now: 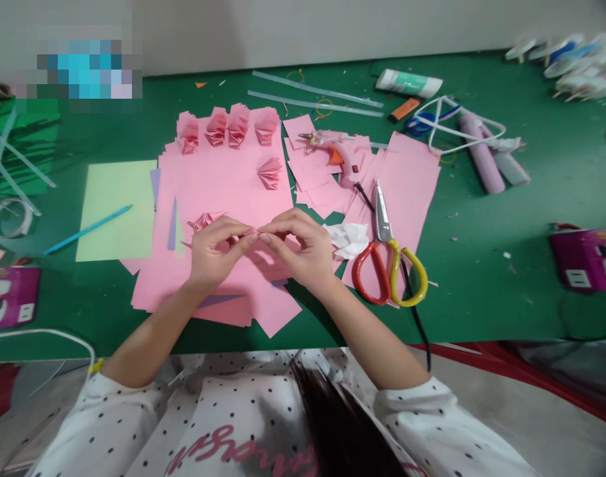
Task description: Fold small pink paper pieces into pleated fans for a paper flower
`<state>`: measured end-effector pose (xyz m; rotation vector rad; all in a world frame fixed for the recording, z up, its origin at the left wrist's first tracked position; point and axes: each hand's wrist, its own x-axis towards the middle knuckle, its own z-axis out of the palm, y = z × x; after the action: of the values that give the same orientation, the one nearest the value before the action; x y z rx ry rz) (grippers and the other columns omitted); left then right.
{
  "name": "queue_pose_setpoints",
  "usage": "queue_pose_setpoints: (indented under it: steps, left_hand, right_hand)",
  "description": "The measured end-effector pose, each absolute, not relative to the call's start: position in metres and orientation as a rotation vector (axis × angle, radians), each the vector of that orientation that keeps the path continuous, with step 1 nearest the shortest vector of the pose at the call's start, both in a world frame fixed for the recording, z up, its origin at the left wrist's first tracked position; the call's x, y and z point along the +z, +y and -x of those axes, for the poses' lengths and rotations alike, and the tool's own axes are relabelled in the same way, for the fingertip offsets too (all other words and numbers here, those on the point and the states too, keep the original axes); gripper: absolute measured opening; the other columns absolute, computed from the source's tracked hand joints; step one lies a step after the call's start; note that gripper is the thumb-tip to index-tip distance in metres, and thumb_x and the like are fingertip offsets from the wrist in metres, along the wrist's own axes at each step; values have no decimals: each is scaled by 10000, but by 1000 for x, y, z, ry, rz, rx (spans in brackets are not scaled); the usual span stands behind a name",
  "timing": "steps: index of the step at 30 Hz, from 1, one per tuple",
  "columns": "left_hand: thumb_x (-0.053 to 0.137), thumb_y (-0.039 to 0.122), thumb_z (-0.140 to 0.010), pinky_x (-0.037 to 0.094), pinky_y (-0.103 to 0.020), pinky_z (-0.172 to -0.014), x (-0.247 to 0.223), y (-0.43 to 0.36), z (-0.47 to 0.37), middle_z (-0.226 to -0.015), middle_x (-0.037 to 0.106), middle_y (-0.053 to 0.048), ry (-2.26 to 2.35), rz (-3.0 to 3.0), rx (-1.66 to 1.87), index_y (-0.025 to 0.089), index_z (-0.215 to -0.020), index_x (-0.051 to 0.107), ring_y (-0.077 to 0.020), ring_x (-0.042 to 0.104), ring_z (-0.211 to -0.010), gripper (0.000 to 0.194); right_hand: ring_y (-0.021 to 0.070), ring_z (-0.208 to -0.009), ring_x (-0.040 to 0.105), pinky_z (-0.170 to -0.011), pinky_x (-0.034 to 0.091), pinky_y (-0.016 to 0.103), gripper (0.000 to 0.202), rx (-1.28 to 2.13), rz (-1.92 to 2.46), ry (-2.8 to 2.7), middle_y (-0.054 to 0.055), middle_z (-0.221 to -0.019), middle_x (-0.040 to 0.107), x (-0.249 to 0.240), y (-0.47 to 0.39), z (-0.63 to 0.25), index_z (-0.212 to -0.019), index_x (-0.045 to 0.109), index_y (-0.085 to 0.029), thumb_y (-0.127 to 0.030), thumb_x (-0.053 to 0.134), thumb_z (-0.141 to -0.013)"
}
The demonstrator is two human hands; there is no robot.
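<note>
My left hand [221, 245] and my right hand [299, 244] meet above a pile of pink paper sheets [218, 179]. Thumb and forefinger of each pinch a small piece of pink paper [256, 231], mostly hidden by the fingertips. Just behind my left hand lies a folded pink paper piece [203, 221]. Further back on the pile stand several pleated pink paper fans, one of them a single fan [270, 173] off to the right. Beside my right hand are a crumpled white tissue [350, 240] and scissors [383, 215] with one red and one yellow handle.
A pink glue gun [347, 159] rests on cut pink paper, its black cord running to the front edge. Clear glue sticks [315, 101] lie behind. Left are a blue pencil [89, 229] on light-green paper [117, 182] and a tape roll [9, 218]; purple boxes stand at both sides.
</note>
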<state>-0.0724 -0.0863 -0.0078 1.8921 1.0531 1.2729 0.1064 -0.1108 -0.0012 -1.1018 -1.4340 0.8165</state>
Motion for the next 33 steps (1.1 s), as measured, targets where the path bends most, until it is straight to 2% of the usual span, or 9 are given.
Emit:
queue_pose_setpoints:
  steps: [7,11,16,18,21,23,26,29,33]
  left_hand:
    - [802,342,-899,553,-263,-664,-11,-86,74,-865,742,-12,1058,-2031,1420,268,-904,795,-131,674,-786,74]
    - [768,287,-922,574,-294,-733,-10,-86,78,-880,723,-13,1078,-2212,1477,276,-921,795,-134,658,-788,29]
    - [754,254,-925,571,-290,-698,-10,-83,88,-877,738,-18,1009,-2434,1528,281,-940,796,-142,666,-774,52]
    - [762,213,-913,574,-288,-712,-11,-81,90,-895,748,-12,923,-2482,1546,286,-978,785,-143,679,-788,101]
    - [746,208,-919,583,-302,-759,-11,-82,87,-919,747,-11,924,-2475,1512,289,-1009,771,-151,685,-826,124]
    - [719,246,-936,588,-305,-765,-12,-84,83,-1000,744,-33,1004,-2328,1447,279,-1087,756,-165,690,-891,159]
    - [627,333,-994,561,-262,-652,-12,-86,80,-1069,726,-68,1078,-1900,1323,241,-1238,694,-159,691,-858,269]
    - [526,475,-1040,460,-233,-506,-9,-84,80,-851,691,-34,993,-1615,1146,209,-1100,722,-105,582,-588,336]
    - [722,539,-913,478,-246,-593,-1,-81,81,-751,660,-10,1007,-1589,1059,193,-828,692,-112,576,-639,358]
  right_hand:
    - [177,-763,623,-669,553,337,94,729,1060,-1524,44,-852,690,-3,-112,-107,-899,769,-264,-322,709,-941]
    - [162,-771,622,-658,551,317,205,934,1075,-1361,45,-934,681,-2,-115,-103,-973,707,-253,-451,728,-926]
    - [88,-527,463,-510,407,250,468,1471,1051,-1143,-35,-645,558,2,-115,-103,-812,630,-211,-653,600,-962]
    - [80,-525,444,-508,383,244,480,1546,1031,-1145,-41,-640,564,5,-114,-103,-784,616,-205,-664,662,-915]
    - [87,-570,470,-533,387,242,454,1474,1036,-1157,-39,-676,584,6,-114,-104,-803,610,-206,-633,753,-858]
    - [98,-601,488,-550,394,249,433,1364,1067,-1191,-31,-687,579,5,-114,-104,-812,615,-207,-618,734,-881]
    - [114,-625,513,-560,399,264,403,1212,1127,-1289,-14,-710,591,0,-116,-105,-833,625,-209,-596,670,-937]
    - [114,-607,531,-562,411,275,376,1157,1141,-1416,1,-741,637,-3,-117,-107,-860,631,-208,-565,619,-977]
    - [114,-620,570,-587,439,275,354,1144,1107,-1529,17,-790,686,-4,-117,-107,-866,630,-205,-530,591,-1000]
